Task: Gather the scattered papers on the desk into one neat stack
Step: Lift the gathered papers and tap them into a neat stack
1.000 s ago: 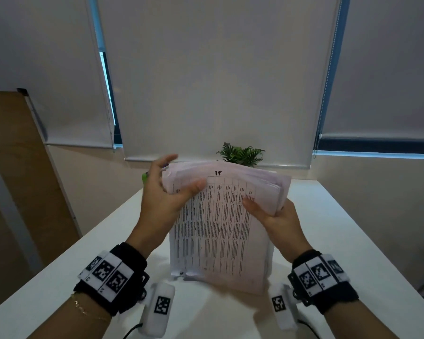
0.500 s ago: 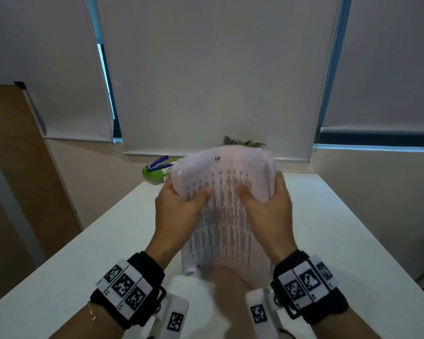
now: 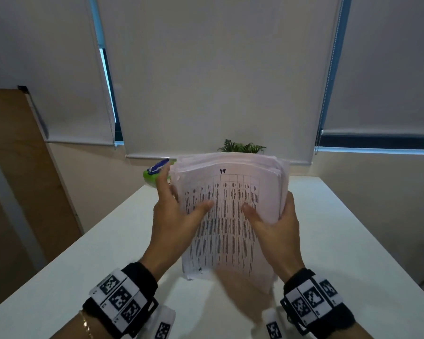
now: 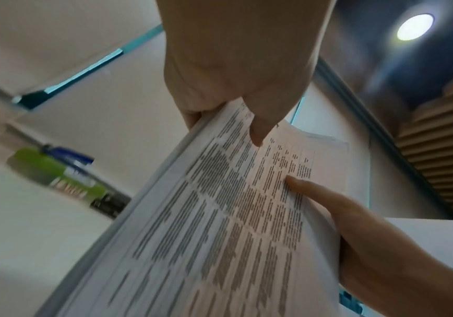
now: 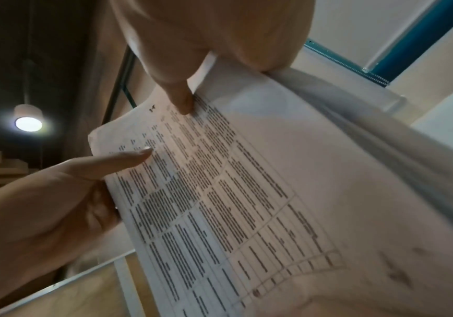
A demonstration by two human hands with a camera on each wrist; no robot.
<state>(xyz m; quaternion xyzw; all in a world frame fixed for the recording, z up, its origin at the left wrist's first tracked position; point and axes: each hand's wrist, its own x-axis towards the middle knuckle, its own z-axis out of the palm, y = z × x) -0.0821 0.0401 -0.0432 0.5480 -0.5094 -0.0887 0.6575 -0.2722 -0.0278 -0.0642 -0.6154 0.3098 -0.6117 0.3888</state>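
A thick stack of printed papers [image 3: 230,192] stands upright on its lower edge on the white desk [image 3: 340,241]. The front sheet carries a table of text. My left hand [image 3: 181,206] grips the stack's left side, thumb on the front sheet and fingers behind. My right hand [image 3: 272,211] grips the right side the same way. The stack's lower right corner is blurred. The left wrist view shows my left hand [image 4: 233,85] pinching the papers [image 4: 220,214]. In the right wrist view, my right hand [image 5: 206,53] presses its thumb on the front sheet [image 5: 247,193].
A green-and-blue object [image 3: 154,173] lies at the desk's far left corner, just behind my left hand. A small green plant [image 3: 242,146] shows behind the stack. Roller blinds cover the windows beyond. A wooden panel [image 3: 22,167] stands to the left of the desk.
Both hands have shifted in along the stack's sides and the sheets have drawn into a narrower, more even bundle. The stack rose and blurred half a second ago and now stands upright again.
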